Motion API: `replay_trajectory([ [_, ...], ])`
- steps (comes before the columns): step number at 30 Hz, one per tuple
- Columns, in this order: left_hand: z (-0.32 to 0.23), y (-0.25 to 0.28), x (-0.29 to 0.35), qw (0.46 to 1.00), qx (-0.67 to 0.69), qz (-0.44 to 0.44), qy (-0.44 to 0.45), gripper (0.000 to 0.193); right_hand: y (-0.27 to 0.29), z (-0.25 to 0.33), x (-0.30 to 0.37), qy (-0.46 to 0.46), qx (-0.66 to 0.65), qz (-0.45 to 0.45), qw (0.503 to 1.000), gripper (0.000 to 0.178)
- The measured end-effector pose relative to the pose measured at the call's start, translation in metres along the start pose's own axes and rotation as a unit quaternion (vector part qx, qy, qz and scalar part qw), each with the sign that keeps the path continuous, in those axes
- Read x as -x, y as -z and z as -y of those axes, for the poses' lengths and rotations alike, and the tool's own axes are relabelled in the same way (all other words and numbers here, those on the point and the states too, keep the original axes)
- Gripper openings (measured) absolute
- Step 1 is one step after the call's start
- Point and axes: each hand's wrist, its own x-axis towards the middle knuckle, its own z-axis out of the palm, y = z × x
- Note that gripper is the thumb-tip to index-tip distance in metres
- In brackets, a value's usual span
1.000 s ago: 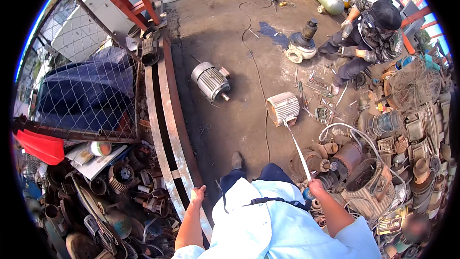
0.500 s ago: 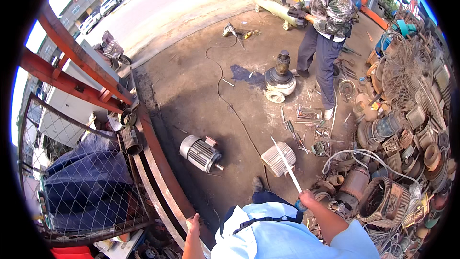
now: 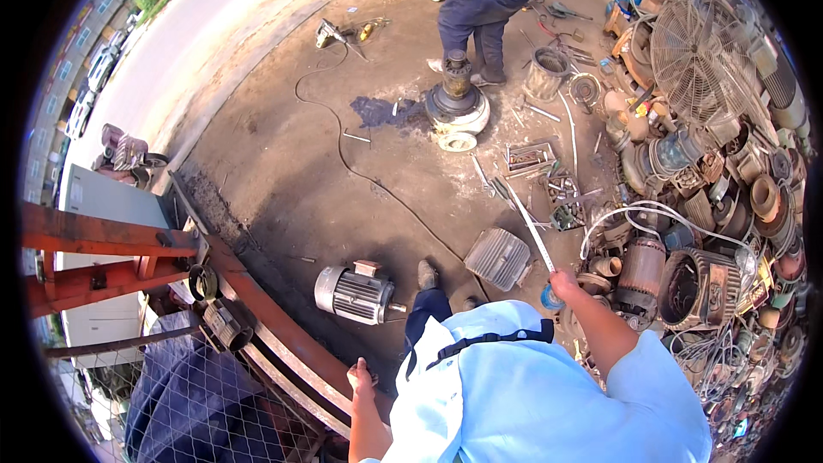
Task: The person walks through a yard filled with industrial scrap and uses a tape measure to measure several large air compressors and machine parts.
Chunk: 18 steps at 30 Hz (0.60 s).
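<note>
My right hand point(image 3: 563, 285) is closed around what looks like a tape measure point(image 3: 531, 227): a long, stiff whitish blade stretches forward from a round blue part under the hand. In view, the blade runs past the right side of a pale finned motor housing point(image 3: 498, 258) toward scattered tools. My left hand point(image 3: 362, 376) hangs low beside the rusty rail, fingers curled, with nothing visible in it. Nearest to it on the ground lies a silver electric motor point(image 3: 353, 294), its shaft pointing right. My left foot is stepping between this motor and the housing.
A pump point(image 3: 458, 107) stands beside a dark wet patch. Behind it is a co-worker point(image 3: 489, 13) in dark trousers. Tool trays point(image 3: 530, 159) and a cable point(image 3: 377, 180) lie on the ground. Scrap parts and a fan guard point(image 3: 699, 47) heap up at right; an orange beam point(image 3: 107, 232) stands left.
My view has turned, so the far scene shifts left. My left leg has come forward. The blade has swung from over the housing to its right. The co-worker has moved left behind the pump.
</note>
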Motion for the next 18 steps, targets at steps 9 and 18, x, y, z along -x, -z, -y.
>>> replay_trajectory([
  [9,-0.195,-0.087,-0.082,0.979,-0.159,0.091,-0.089,0.022,0.0,-0.01,0.034,-0.07,-0.069,-0.06,0.993,0.028],
  [18,-0.259,-0.184,-0.125,0.956,-0.187,0.193,-0.113,0.024,-0.013,0.036,-0.024,-0.157,-0.121,-0.041,0.979,0.031],
])
